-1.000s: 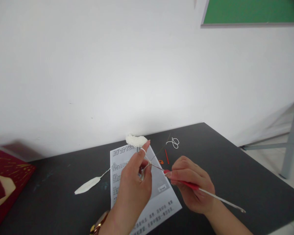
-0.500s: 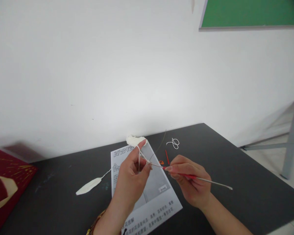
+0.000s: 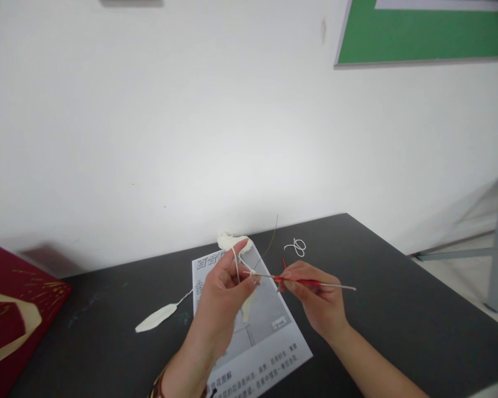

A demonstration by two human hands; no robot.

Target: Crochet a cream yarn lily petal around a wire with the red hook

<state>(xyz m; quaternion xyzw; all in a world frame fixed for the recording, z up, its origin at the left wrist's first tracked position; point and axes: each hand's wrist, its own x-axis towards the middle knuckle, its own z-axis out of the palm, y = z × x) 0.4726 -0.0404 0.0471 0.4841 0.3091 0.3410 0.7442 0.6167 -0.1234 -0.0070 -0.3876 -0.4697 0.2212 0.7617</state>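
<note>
My left hand point(image 3: 224, 290) pinches a small piece of white crochet work point(image 3: 252, 273) between thumb and fingers, above the printed sheet. White yarn point(image 3: 235, 260) runs over its raised index finger. In my right hand point(image 3: 315, 298) is a crochet hook point(image 3: 302, 281) with a red grip and a metal shaft at each end. The hook's tip is at the stitches by my left thumb. A pale crocheted strip point(image 3: 247, 307) hangs below the left hand. To the left lies a white leaf-shaped crochet piece point(image 3: 156, 318) with a twisted tail.
A printed sheet point(image 3: 282, 345) lies under my hands on the black table point(image 3: 382, 309). White yarn point(image 3: 232, 241) is bunched at its top by the wall. Behind my right hand are a yarn loop point(image 3: 296, 247), a red needle-like stick point(image 3: 284, 263) and a thin wire point(image 3: 275, 232). A red bag point(image 3: 20, 315) stands left.
The hook has turned to lie nearly level, its tip further through the work, and my right hand has shifted left. The pale strip now shows under my left hand. The view has tilted slightly.
</note>
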